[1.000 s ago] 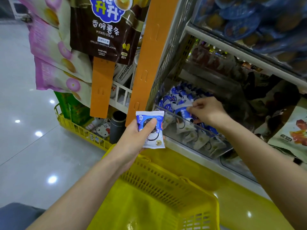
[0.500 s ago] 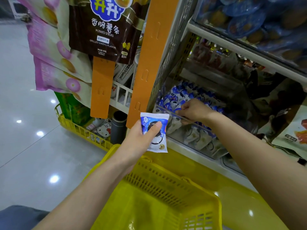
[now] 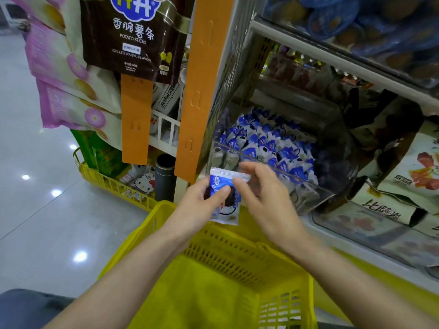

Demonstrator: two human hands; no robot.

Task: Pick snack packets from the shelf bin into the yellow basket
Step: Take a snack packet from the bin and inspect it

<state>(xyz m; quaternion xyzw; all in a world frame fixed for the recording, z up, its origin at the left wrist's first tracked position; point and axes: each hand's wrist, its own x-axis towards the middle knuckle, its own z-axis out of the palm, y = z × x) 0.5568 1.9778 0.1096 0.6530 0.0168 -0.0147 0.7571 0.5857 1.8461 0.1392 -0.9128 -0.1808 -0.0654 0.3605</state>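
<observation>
I am looking down over both forearms at a shop shelf. The left hand (image 3: 197,207) is gripping one blue-and-white snack packet (image 3: 229,204), thumb lying across its front and fingers curled behind it. The packet is standing upright, just above the far rim of the yellow basket (image 3: 237,255) and just in front of the shelf bin (image 3: 311,193).

The right hand (image 3: 263,198) is hovering right beside that packet with its fingers loosely spread. Its thumb is sitting at the packet's upper right corner, but the hand is blurring and I cannot tell whether it is pinching the wrapper or only touching it.

The bin is clear-walled, and the heap of packets (image 3: 273,150) of the same blue-and-white kind is filling it behind the hands. The basket is sitting below both wrists, with its slotted walls facing me.

To the left, an orange hanging strip (image 3: 204,91) is running down beside the shelf frame. A brown potato sticks bag (image 3: 128,32) is hanging left of it, and pink snack bags (image 3: 59,79) are hanging further left, over the glossy floor (image 3: 35,222).
</observation>
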